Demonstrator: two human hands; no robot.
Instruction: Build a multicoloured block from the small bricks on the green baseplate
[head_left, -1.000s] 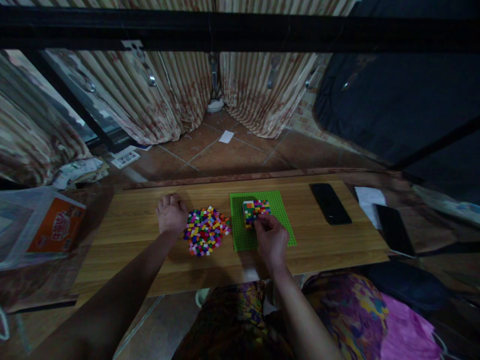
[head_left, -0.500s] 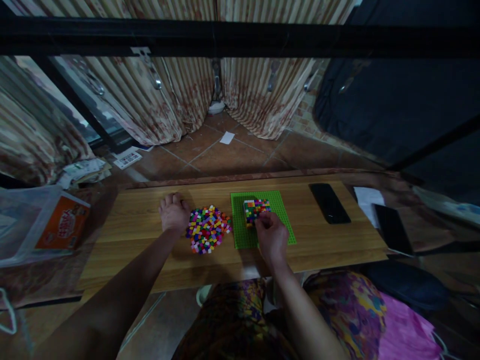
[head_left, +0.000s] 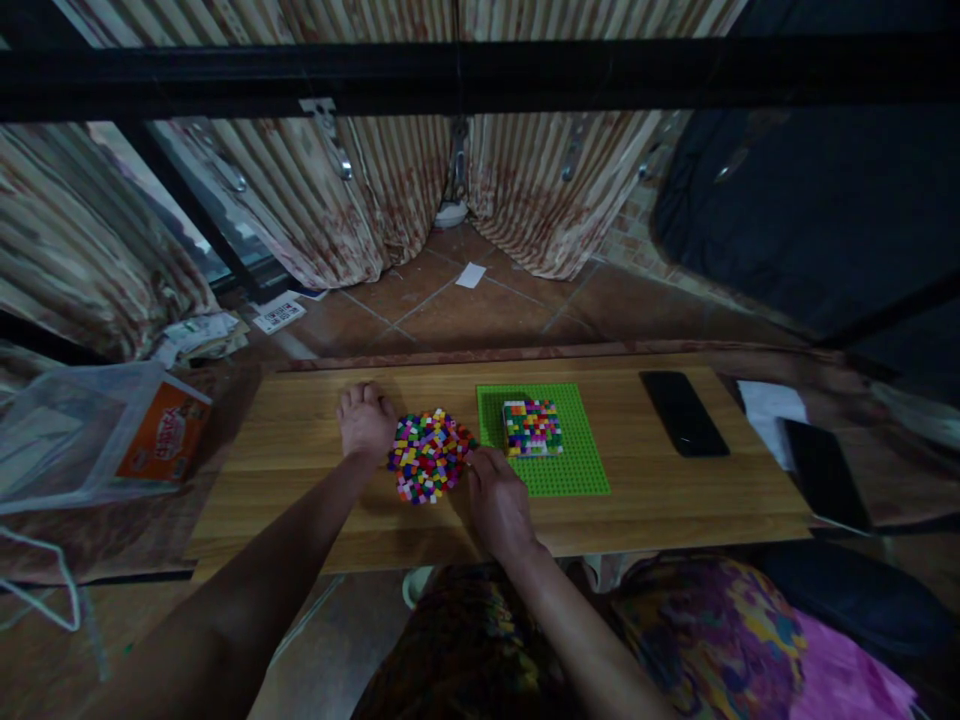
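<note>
A loose pile of small multicoloured building bricks point(head_left: 427, 458) lies on the wooden table. My left hand point(head_left: 366, 418) rests flat on the tabletop at the pile's left edge, fingers stretched forward and holding nothing. At the right edge of the pile is my right hand point(head_left: 499, 497), its fingertips drawn together in a pinch among the bricks. Whatever is between them is too small to make out. Right of the pile lies a green studded baseplate point(head_left: 581, 440), partly overlapped by my right hand. On it stands a low block built of many-coloured bricks point(head_left: 534, 428).
A black phone point(head_left: 682, 412) lies on the right part of the wooden table point(head_left: 300, 410). Beyond the table's right end are white paper and another dark flat device point(head_left: 823, 470). A clear plastic bin point(head_left: 75, 430) with an orange package point(head_left: 165, 432) stands at the left.
My right hand has moved left, from the built block on the baseplate to the edge of the brick pile. My left hand stays beside the pile. The whole view has shifted slightly.
</note>
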